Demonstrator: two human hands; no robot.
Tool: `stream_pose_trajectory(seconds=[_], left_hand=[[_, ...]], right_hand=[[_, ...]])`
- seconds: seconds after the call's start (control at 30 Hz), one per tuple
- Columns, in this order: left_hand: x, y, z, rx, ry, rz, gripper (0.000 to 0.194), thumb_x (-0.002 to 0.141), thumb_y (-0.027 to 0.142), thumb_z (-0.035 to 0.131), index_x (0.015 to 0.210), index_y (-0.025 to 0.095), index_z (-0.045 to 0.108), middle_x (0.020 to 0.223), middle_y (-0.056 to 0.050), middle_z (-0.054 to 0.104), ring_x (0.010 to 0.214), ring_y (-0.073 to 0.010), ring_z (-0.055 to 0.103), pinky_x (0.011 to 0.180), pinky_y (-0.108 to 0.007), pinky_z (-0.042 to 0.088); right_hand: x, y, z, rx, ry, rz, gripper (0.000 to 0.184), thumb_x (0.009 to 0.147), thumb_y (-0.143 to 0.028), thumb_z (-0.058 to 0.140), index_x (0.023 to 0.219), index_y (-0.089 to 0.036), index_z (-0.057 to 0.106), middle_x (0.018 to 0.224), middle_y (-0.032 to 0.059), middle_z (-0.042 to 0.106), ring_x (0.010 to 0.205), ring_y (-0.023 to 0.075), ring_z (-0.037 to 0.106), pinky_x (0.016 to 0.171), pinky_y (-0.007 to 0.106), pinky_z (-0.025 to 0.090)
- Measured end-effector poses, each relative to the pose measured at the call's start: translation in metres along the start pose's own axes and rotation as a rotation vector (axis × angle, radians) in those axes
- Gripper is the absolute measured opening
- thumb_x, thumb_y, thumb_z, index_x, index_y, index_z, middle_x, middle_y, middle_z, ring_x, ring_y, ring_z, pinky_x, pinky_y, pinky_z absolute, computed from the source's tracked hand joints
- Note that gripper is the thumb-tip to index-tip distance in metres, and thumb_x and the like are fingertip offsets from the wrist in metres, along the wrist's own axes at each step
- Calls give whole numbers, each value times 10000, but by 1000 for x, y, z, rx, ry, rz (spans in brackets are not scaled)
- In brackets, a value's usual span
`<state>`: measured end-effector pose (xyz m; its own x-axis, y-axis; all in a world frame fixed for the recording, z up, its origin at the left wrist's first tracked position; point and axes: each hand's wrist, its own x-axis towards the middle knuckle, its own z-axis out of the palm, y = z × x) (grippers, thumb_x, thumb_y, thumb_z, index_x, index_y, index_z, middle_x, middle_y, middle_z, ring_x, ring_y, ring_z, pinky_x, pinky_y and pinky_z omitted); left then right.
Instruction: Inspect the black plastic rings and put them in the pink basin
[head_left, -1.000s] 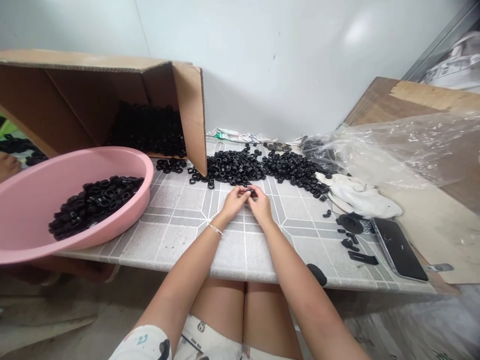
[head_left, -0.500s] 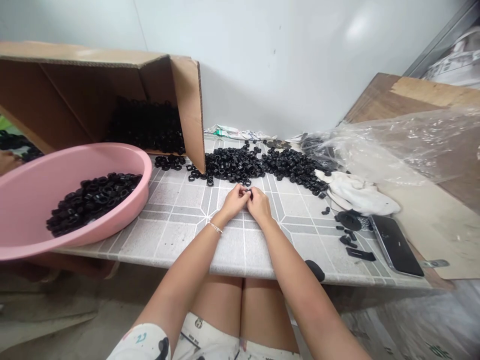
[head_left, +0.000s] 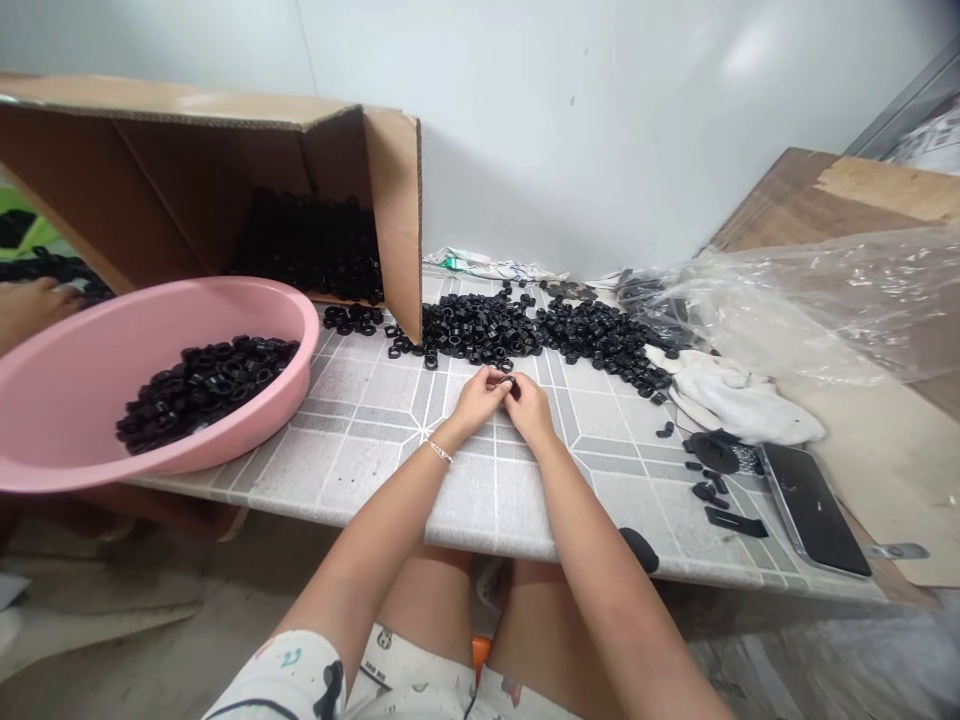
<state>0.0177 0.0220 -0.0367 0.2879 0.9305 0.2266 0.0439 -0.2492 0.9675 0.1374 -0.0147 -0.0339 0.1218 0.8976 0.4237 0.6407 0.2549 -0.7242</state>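
Observation:
Both my hands meet over the tiled-pattern table cover [head_left: 465, 500], just in front of the heaps of small black rings. Between the fingertips is a small black ring [head_left: 510, 381], partly covered by the fingers. My left hand [head_left: 478, 396] is closed on it from the left, and my right hand [head_left: 529, 406] pinches it from the right. Right behind the hands lies a heap of black rings [head_left: 480, 325]. Another pile of smaller black pieces [head_left: 600, 340] spreads to its right.
At left stands a pink basin [head_left: 304, 370] part filled with black rings, before a tipped cardboard box [head_left: 394, 200] holding more. To the right are a white glove or cloth [head_left: 742, 395], a phone [head_left: 817, 510] and plastic film [head_left: 810, 290]. Another person's hand [head_left: 37, 305] shows far left.
My hands stay together, fingers slightly shifted, and the black ring shows more clearly. The view has turned a little left. The other person's hand shows more at the left edge.

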Motion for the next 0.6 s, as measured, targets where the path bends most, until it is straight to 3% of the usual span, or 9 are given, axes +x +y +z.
stream_pose_trajectory(seconds=[0.13, 0.2, 0.43, 0.6], left_hand=[[5, 0, -2, -172, 82, -67, 149, 825, 219, 584, 953, 144, 586, 1002, -88, 660, 869, -173, 639, 846, -338, 512], [6, 1, -4, -228, 91, -97, 161, 832, 233, 577, 964, 143, 589, 1036, -95, 653, 858, -169, 639, 833, -339, 519], [2, 6, -6, -155, -6, -15, 235, 801, 232, 606, 1021, 156, 642, 1041, -80, 670, 945, -181, 611, 901, -328, 482], [3, 6, -6, -162, -26, -27, 256, 797, 250, 608, 1031, 156, 657, 1073, -89, 669, 965, -194, 607, 905, -338, 473]], right_hand=[[5, 1, 0, 298, -44, 154, 490, 739, -345, 566, 1209, -208, 562, 887, 33, 635, 611, 147, 518, 667, 326, 459], [8, 2, -4, 458, -79, 198, 517, 727, -355, 560, 1222, -208, 554, 890, 19, 621, 587, 123, 510, 649, 313, 460], [10, 3, -9, 575, -42, 280, 379, 687, -532, 661, 852, -198, 592, 668, -26, 587, 573, 119, 524, 604, 274, 441], [8, 2, -2, 479, 101, 359, 578, 805, -722, 406, 577, -200, 505, 518, -8, 501, 471, 115, 463, 534, 280, 398]])
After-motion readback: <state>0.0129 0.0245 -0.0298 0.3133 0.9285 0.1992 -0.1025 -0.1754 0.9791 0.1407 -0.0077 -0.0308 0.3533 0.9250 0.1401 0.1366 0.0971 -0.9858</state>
